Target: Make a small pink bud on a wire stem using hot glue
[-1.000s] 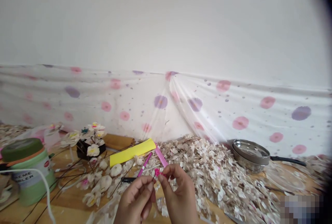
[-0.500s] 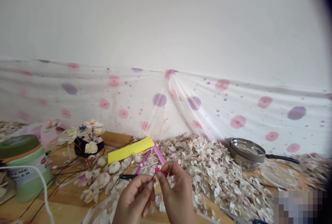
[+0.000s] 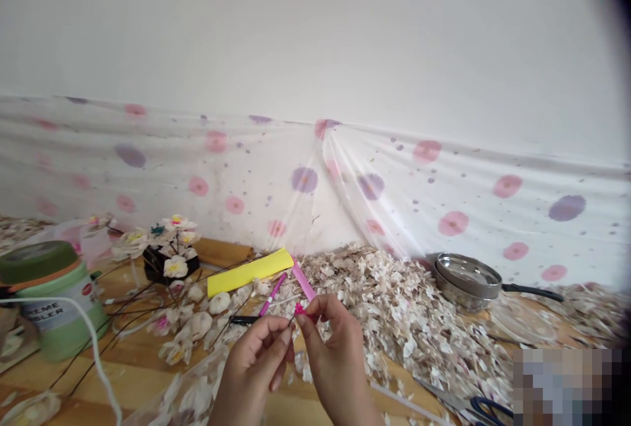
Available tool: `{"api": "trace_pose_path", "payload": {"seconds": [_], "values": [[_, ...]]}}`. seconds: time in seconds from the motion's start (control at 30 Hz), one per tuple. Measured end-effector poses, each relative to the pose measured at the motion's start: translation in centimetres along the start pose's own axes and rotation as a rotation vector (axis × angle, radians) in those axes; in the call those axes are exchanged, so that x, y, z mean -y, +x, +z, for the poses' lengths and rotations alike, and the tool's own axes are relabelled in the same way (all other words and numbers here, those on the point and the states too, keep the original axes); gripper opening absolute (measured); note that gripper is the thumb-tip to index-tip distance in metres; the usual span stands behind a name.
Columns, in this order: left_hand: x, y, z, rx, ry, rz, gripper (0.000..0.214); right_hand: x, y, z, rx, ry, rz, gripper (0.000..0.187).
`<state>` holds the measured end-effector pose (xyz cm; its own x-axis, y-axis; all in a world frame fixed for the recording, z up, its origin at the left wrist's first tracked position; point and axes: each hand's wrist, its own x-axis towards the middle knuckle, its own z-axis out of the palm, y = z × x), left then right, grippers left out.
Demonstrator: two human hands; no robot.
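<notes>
We pinch the small pink flower centre (image 3: pixel 299 309) between both hands (image 3: pixel 256 363) (image 3: pixel 335 354), fingers clamped, keeping its thin wire steady.

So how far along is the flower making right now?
Done: finished flowers stand in the dark pot. In hand: left hand and right hand pinch a tiny pink piece. Left: a big heap of loose petals.

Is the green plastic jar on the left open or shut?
Shut: the green plastic jar stands upright with its dark green lid seated on top.
</notes>
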<state>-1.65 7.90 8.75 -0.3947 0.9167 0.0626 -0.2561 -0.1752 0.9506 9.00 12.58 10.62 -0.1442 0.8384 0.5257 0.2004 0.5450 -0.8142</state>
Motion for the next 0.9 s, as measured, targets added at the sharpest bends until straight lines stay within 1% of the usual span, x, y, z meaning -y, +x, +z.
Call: {"api": "trace_pose_path", "payload": {"seconds": [0.17,0.33,0.5,0.63,0.73,0.9], "values": [[0.0,0.0,0.0,0.008,0.007,-0.008,0.040,0.0,0.0,0.0,-0.004,0.009,0.011,0.008],[0.1,0.0,-0.1,0.027,0.006,-0.013,0.039,0.0,0.1,-0.1,0.017,0.032,0.039,0.005],[-0.5,0.0,0.1,0.027,-0.046,-0.090,0.045,0.0,0.2,-0.3,0.020,0.040,0.012,0.002],[-0.8,0.1,0.2,0.025,-0.082,-0.145,0.045,-0.1,0.2,-0.5,0.041,0.057,-0.012,0.007],[-0.9,0.1,0.3,0.029,-0.104,-0.152,0.043,-0.2,0.1,-0.5,0.070,0.052,0.026,0.012],[-1.0,0.1,0.3,0.019,-0.121,-0.172,0.043,-0.3,0.3,-0.6,0.126,0.088,0.095,0.013]]}}
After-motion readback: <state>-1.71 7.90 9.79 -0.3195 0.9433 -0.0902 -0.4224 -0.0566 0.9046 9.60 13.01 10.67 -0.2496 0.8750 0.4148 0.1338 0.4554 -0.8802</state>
